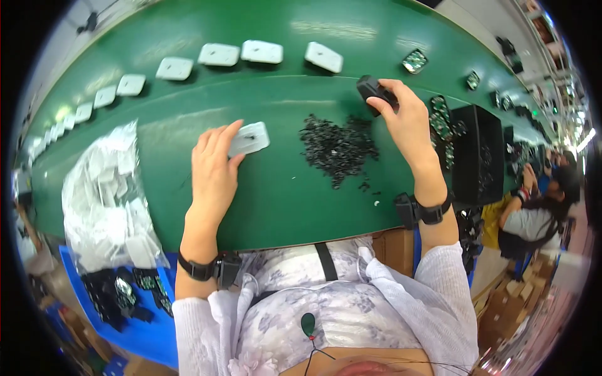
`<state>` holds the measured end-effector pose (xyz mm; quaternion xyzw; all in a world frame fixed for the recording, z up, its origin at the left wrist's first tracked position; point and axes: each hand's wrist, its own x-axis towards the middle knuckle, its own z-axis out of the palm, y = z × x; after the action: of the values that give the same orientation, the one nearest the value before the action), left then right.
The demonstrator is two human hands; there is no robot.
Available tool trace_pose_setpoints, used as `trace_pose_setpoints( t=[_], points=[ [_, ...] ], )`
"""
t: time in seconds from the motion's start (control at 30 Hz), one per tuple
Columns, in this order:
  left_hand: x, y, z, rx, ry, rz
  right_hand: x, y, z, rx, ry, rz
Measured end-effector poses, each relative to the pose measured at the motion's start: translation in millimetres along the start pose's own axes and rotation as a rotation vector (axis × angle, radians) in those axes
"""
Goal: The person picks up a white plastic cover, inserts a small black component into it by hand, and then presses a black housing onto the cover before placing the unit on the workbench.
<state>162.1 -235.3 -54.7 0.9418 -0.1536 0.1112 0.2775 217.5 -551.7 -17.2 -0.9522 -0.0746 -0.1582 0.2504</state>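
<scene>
My left hand (213, 160) grips a translucent white plastic tray (252, 139) between thumb and fingers, just above the green table. A small dark part lies in the middle of that tray. Farther right, my right hand (407, 116) is closed around a black, box-shaped plastic piece (370, 93), whose exact kind I cannot make out. Between my hands, nearer the right one, small black parts (338, 149) are heaped loosely on the table.
White trays (262, 52) with small dark parts line the far green surface (351, 31). A clear bag (103, 194) of white pieces lies left, above a blue bin (141, 338). Circuit boards (441, 119) and a black box (480, 153) stand right. Another person (533, 216) sits farther right.
</scene>
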Motion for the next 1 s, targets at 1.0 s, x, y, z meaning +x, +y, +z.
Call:
trace_pose_setpoints(
  t=[1.0],
  points=[
    [-17.7, -2.4, 2.5, 0.098, 0.114, 0.015, 8.3, -113.1, 87.0, 0.263, -0.413, -0.546]
  ],
)
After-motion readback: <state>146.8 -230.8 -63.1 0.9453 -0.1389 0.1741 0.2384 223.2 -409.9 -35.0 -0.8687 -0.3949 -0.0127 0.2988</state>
